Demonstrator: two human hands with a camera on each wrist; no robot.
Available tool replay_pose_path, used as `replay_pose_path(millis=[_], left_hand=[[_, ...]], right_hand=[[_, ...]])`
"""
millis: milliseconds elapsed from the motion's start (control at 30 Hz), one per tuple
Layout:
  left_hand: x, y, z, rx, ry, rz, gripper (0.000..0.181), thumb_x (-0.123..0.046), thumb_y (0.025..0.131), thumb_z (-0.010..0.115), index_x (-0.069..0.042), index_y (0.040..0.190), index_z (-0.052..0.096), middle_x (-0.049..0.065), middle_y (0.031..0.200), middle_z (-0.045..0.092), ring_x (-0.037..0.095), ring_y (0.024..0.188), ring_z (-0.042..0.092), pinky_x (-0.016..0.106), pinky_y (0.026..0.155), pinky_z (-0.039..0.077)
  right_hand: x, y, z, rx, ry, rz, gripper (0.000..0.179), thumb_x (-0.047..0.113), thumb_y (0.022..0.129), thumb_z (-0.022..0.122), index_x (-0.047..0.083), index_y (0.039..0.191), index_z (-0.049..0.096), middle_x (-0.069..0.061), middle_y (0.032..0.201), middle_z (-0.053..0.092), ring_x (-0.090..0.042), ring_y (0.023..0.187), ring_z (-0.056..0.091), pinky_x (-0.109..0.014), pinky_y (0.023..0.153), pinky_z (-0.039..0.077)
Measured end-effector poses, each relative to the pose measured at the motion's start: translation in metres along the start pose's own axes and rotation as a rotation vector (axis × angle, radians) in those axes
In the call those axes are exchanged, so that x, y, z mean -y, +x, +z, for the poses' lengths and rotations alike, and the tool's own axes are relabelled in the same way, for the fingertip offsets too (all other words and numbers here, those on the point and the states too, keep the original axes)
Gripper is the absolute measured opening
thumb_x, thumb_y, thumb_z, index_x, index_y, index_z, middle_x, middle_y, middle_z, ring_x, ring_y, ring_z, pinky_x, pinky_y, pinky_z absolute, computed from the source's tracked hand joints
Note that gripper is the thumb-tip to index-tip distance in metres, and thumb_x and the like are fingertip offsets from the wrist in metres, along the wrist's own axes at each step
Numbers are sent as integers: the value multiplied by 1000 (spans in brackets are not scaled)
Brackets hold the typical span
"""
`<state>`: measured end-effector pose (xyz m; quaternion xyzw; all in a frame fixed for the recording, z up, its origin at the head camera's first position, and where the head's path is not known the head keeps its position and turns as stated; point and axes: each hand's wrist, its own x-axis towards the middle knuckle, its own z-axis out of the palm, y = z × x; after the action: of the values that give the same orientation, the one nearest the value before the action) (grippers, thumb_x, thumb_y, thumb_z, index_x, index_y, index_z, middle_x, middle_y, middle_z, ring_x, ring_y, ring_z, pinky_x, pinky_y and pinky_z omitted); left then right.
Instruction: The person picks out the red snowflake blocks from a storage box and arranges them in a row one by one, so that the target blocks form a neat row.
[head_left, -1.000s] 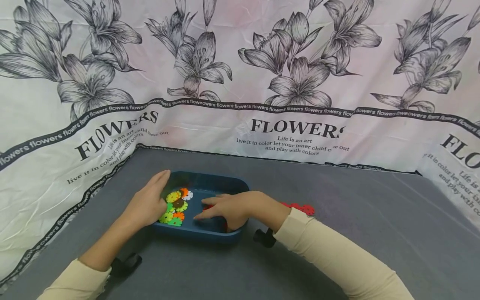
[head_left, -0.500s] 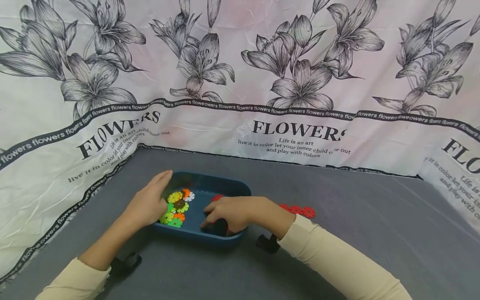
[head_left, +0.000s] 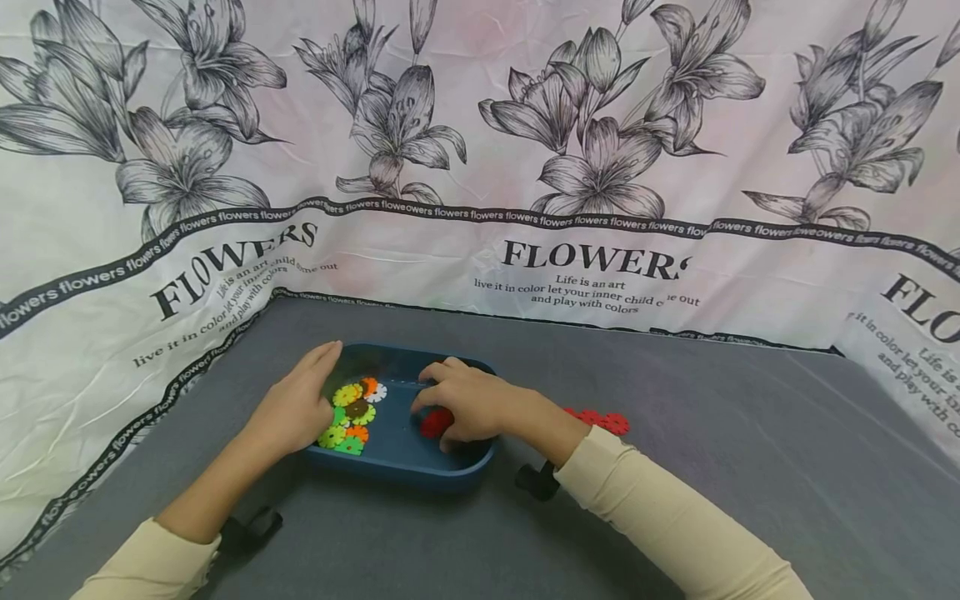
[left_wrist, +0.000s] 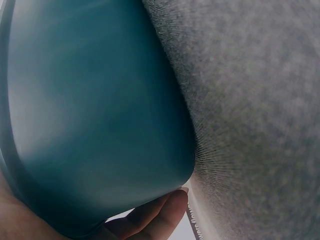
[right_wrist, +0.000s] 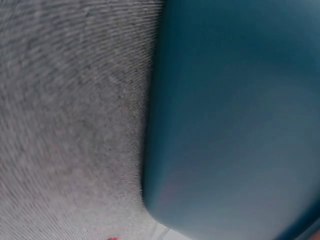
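Observation:
A dark blue rectangular plastic bin (head_left: 393,471) stands on the table. My left hand (head_left: 292,408) grips its left end, thumb over the rim; in the left wrist view its fingers (left_wrist: 172,212) lie against the outer wall. My right hand (head_left: 468,404) reaches over the right end into the bin, fingers apart and bent above red notched discs (head_left: 435,423), partly hidden by the hand. Yellow, green, orange, white and brown notched discs (head_left: 352,417) lie in the bin's left part. The right wrist view shows mostly the bin's outer wall (right_wrist: 225,125).
A row of joined red notched discs (head_left: 603,422) lies on the grey tabletop (head_left: 712,433) right of the bin, partly behind my right wrist. A white curtain (head_left: 420,250) with printed flowers and lettering hangs along the back and left edges.
My right hand has shifted toward the bin's far side and its fingers have lifted, showing more of the red discs. My left hand stays on the bin's left end.

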<state>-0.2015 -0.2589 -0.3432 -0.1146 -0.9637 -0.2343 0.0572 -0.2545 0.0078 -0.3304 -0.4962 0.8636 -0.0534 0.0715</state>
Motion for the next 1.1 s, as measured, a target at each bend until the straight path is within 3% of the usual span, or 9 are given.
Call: replay_pose_path(millis=[200,300,467,600,833,1100], left_hand=[[1,0,0,5,-10,-9,81,9,79,42,2,157,23,23,160,24,21,55,37,32,47,29],[2,-1,-1,4,-13,-7,80,8,79,42,3,157,23,23,160,24,22,58,41,32,47,29],[1,-1,-2,2,-12,-3,80,8,79,42,3,157,24,23,160,25,29,78,52,33,47,29],[1,0,-1,5,-10,-4,80,9,80,42,2,157,24,23,160,25,27,75,51,33,47,29],[0,0,0,-1,-14,0,80,9,80,42,1,158,23,22,160,25,20,56,38,32,47,28],[1,1,0,3,-16,0,80,9,80,42,2,157,24,23,160,24,19,55,37,31,46,29]], right_hand=[[2,-1,4,-107,-47,18,38,32,89,77,16,123,72,-8,127,59,-21,107,54,-30,85,49],[3,-1,6,-154,-60,40,33,32,93,72,13,120,72,-8,119,63,-21,101,58,-31,81,51],[3,1,6,-71,-68,58,38,37,94,69,16,125,70,-4,123,65,-19,104,58,-30,81,51],[2,2,6,-2,-39,52,38,36,92,72,19,126,71,-3,122,65,-17,104,56,-28,82,50],[4,0,2,-23,68,73,28,6,91,71,17,116,75,-2,111,66,-17,96,58,-30,80,53],[3,-1,4,-78,120,92,22,3,94,65,14,110,76,0,106,71,-14,87,59,-26,76,52]])
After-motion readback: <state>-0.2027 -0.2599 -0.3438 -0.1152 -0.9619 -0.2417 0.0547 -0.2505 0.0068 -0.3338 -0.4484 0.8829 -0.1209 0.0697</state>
